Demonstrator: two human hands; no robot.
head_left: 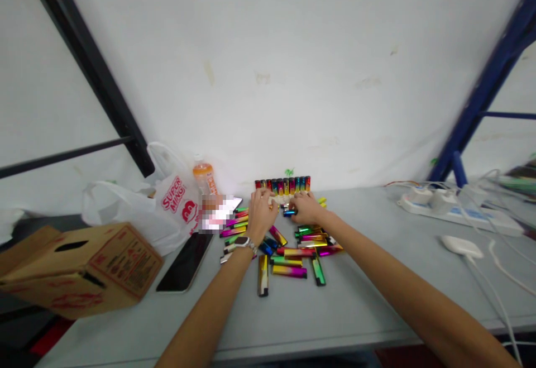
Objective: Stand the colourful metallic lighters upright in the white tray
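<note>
"What's done?"
"Your lighter row (286, 186) stands upright at twelve; loose lighters (288, 271) are left lying from four to eight."
"Your hands?"
"Left hand (262, 207) by the row, right hand (307, 207) at a blue lighter (287, 212); can't tell either grip."

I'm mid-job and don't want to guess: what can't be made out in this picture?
All in the head view:
Right hand: whether it grips the blue lighter or only touches it; too small and blurred.
Left hand: what it holds, if anything; the back of the hand hides that.
Loose lighters: exact count; they overlap.
Lit screen: its content; a pixelated patch covers much of it.
Cardboard box: its left end; cut by the picture's edge.
</note>
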